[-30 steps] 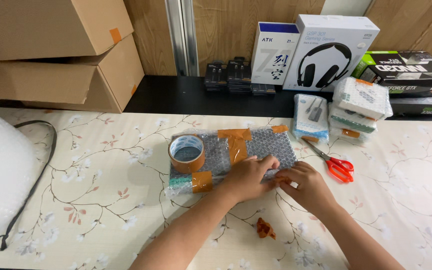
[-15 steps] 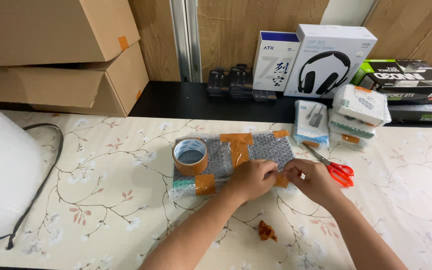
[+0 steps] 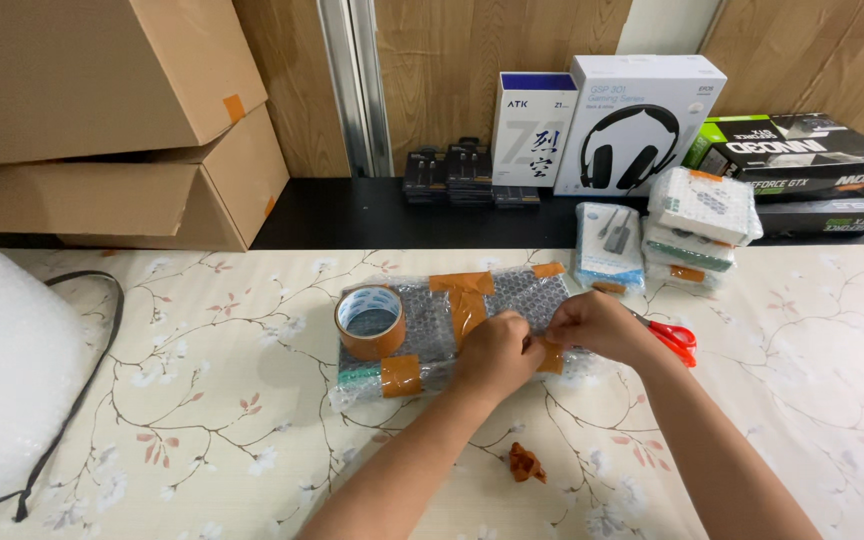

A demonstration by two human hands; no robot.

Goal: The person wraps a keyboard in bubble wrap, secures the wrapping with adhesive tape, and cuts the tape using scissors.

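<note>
A flat parcel wrapped in bubble wrap [image 3: 422, 330] lies on the floral table, held with several strips of brown tape. A roll of brown tape [image 3: 371, 321] rests on its left end. My left hand [image 3: 497, 352] and my right hand [image 3: 595, 327] meet at the parcel's near right edge, fingers pinched on a strip of brown tape [image 3: 551, 356] that they press onto the wrap.
Red-handled scissors [image 3: 674, 338] lie just right of my right hand. A crumpled scrap of brown tape [image 3: 526, 464] lies near the front. Wrapped packages [image 3: 704, 214] stack at the back right. A big bubble wrap roll [image 3: 2, 370] fills the left. Cardboard boxes [image 3: 112, 120] stand behind.
The view has shifted slightly. Both hands stay at the parcel's near right edge, working the tape strip; the parcel and tape roll have not moved.
</note>
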